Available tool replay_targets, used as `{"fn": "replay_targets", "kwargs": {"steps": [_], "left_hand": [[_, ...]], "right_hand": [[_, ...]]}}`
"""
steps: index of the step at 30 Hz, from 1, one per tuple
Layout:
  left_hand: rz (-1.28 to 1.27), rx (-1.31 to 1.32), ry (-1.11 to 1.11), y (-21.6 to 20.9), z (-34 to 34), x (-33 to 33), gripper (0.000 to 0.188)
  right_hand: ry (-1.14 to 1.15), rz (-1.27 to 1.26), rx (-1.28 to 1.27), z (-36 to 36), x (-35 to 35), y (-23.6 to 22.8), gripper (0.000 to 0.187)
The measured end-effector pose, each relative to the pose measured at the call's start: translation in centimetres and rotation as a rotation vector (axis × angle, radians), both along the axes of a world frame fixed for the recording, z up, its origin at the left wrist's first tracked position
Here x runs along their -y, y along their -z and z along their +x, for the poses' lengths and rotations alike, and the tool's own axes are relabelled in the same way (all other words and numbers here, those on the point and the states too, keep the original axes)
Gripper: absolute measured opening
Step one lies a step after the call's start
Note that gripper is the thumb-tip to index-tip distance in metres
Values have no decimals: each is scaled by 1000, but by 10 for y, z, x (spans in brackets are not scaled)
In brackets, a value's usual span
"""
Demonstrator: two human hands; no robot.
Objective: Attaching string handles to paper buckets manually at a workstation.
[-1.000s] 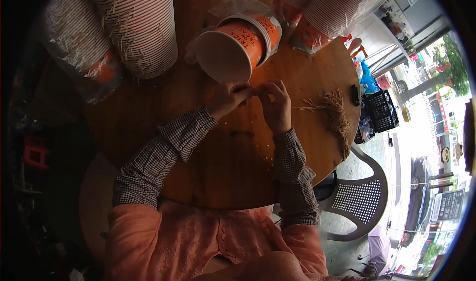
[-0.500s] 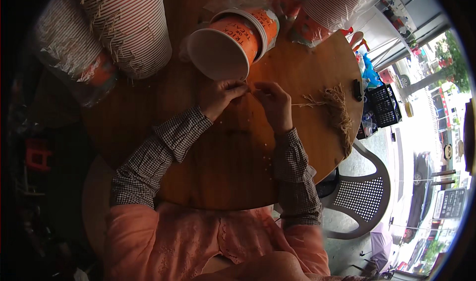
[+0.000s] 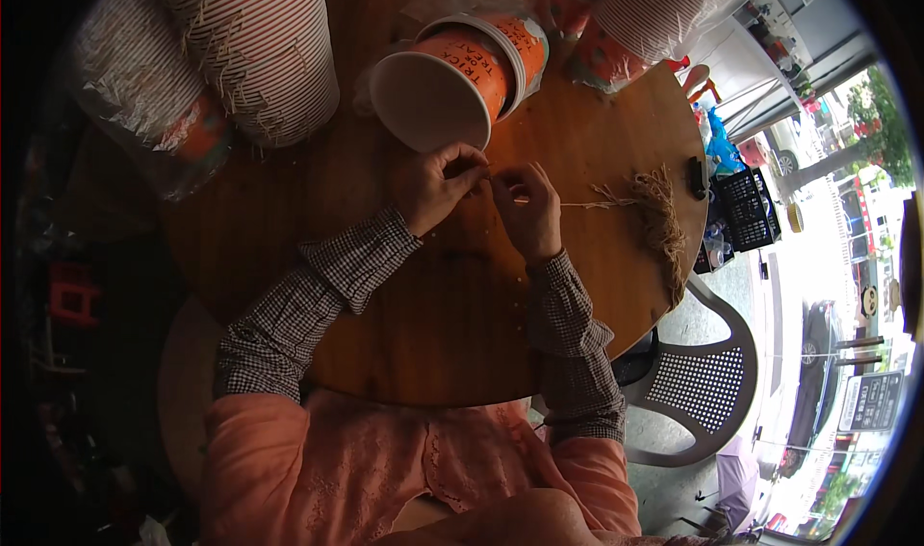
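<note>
The orange bucket [image 3: 445, 91] lies tipped on the bench [image 3: 423, 325], its pale mouth turned toward the person. To the bucket's right, and a little nearer the person, sits the tan cord bundle [image 3: 659, 219], with a thin strand [image 3: 580, 204] stretching from it toward the right hand [image 3: 529, 211]. The likeliest mishap, as I judge it, is losing something so fine: fingertips working this close together could let a slender end slip, and it would be hard to spot against the brown wood. The bundle might also snarl if its strand were drawn quickly, since the fibres look tangled. A nudge from the left hand [image 3: 433, 190] could shift the bucket, because its rim comes right down to those fingers; whether they touch, I cannot tell. Both forearms come up from the near side of the bucket, the left on a long slant, the right more steeply. The hands meet just in front of the rim, thumbs and forefingers bent toward one another, the tips very close. Each grip is curled as if to pinch, but what lies between the fingertips is too small to make out, so I cannot say whether either is grasping anything.
</note>
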State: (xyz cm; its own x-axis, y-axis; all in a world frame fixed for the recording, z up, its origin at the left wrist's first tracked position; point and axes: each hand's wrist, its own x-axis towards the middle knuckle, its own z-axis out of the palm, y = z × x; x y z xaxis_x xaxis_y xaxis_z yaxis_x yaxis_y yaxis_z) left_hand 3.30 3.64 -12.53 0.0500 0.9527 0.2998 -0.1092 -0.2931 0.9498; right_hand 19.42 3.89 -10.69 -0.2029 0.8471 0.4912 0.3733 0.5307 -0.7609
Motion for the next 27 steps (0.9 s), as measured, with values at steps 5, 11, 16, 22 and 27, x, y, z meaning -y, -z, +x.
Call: {"fn": "replay_targets", "kwargs": {"steps": [5, 11, 16, 22, 27], "left_hand": [[80, -149, -49, -2, 2, 3, 10], [282, -266, -94, 1, 5, 1, 12], [437, -487, -189, 8, 0, 0, 12], [376, -377, -142, -4, -1, 1, 12], [-247, -139, 312, -7, -15, -6, 12]], "right_hand": [[20, 54, 44, 4, -2, 2, 9], [39, 45, 61, 5, -1, 2, 9], [39, 25, 56, 3, -1, 2, 9], [31, 115, 114, 5, 0, 2, 8], [-5, 38, 56, 3, 1, 4, 9]]}}
